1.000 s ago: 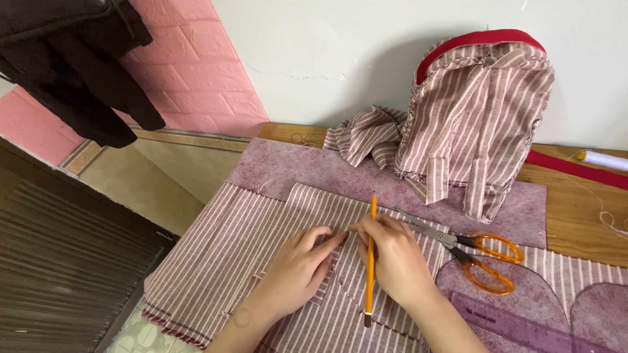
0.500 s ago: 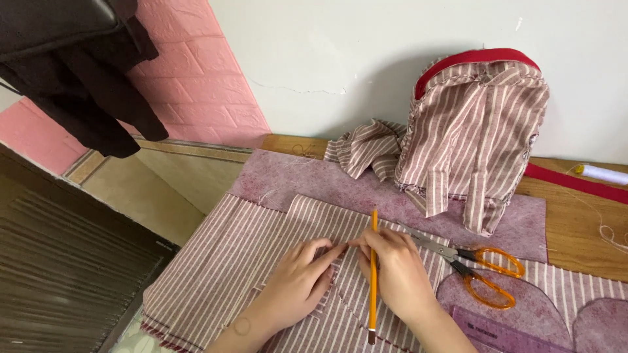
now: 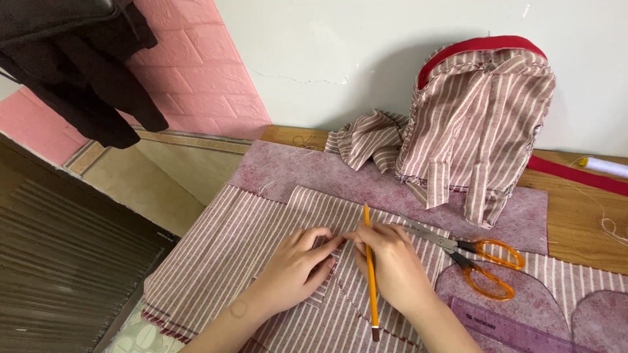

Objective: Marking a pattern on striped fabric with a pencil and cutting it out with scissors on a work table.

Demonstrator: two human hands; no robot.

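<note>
My left hand (image 3: 292,269) lies flat on pink-and-white striped fabric (image 3: 222,255), fingertips pinching a small fold at the middle. My right hand (image 3: 392,261) meets it there, fingertips on the same fold, while a yellow pencil (image 3: 370,271) runs along the hand, its dark tip pointing toward me. Orange-handled scissors (image 3: 474,258) lie shut just right of my right hand on the fabric.
A small striped backpack with a red top (image 3: 477,124) stands against the white wall, striped scraps (image 3: 366,137) beside it. A mauve felt sheet (image 3: 314,173) lies under the work. A purple ruler (image 3: 504,323), a white thread spool (image 3: 605,167), dark clothing (image 3: 72,72) hangs upper left.
Both hands stay pinching the fold; the fingers shifted only slightly. The view has tilted a little, so everything sits slightly lower and right in frame.
</note>
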